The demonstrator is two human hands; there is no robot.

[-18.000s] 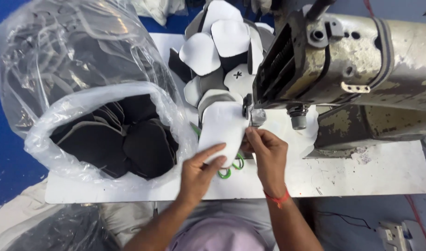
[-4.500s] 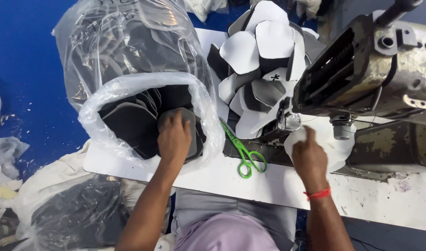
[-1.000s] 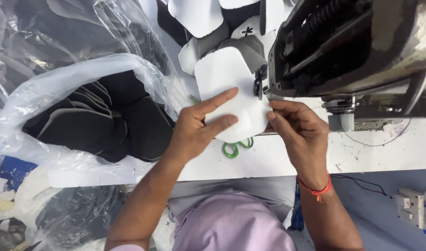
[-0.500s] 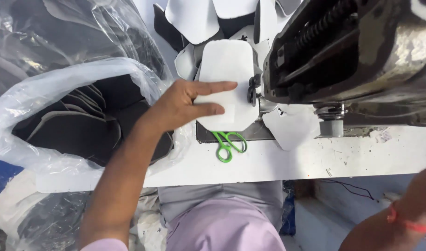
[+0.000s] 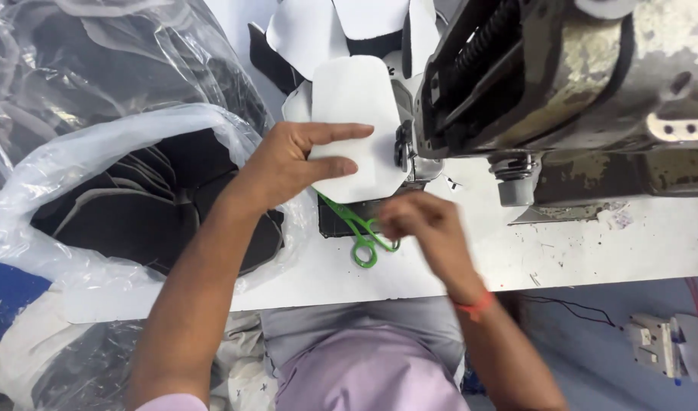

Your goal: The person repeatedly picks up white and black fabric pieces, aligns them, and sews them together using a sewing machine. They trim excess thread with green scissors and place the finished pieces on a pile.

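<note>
— Plastic first: what is in that big clear bag [image 5: 82, 152] on the left?

— Its mouth is rolled open on the white table [image 5: 592, 251], and inside lie stacked dark cut pieces [image 5: 143, 221], black with pale edges. More plastic bulges behind it.

— And the machine?

— Worn sewing machine [image 5: 562, 84], upper right, its head over the table. White and black cut pieces [image 5: 326, 30] are heaped behind its needle area.

— Where is the white piece being worked?

— The white shaped piece [image 5: 356, 122] lies flat just left of the needle area. The left hand [image 5: 288, 164] presses on it, fingers spread flat, nothing clasped.

— The other hand?

— The right hand [image 5: 421, 221] is blurred, just below the piece, fingers curled; I cannot tell whether it holds anything. Green-handled scissors [image 5: 360, 232] lie beside it on the table.
</note>
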